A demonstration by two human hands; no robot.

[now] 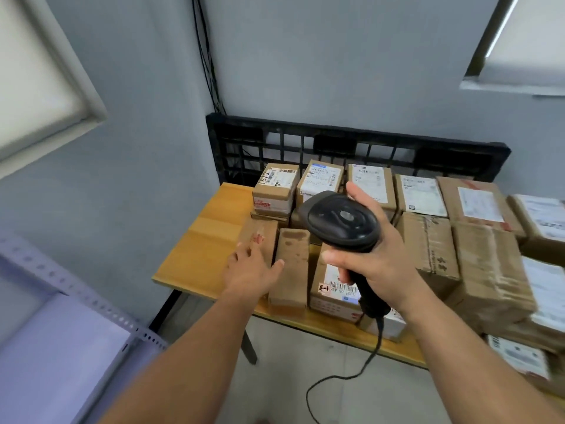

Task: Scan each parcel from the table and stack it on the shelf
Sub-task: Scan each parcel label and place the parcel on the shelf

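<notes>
Head view: right hand [379, 261] grips scanner [342, 221]; left hand [250, 270] open, touching parcel [263, 232]

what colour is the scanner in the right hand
The scanner is black, with a grey oval patch on top; the head view shows it.

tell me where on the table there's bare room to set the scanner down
Set the barcode scanner on the left end of the table: bare wood between its left edge and the small parcel the left hand touches. Rightward, parcels sit packed side by side, back to the black pallet.
</notes>
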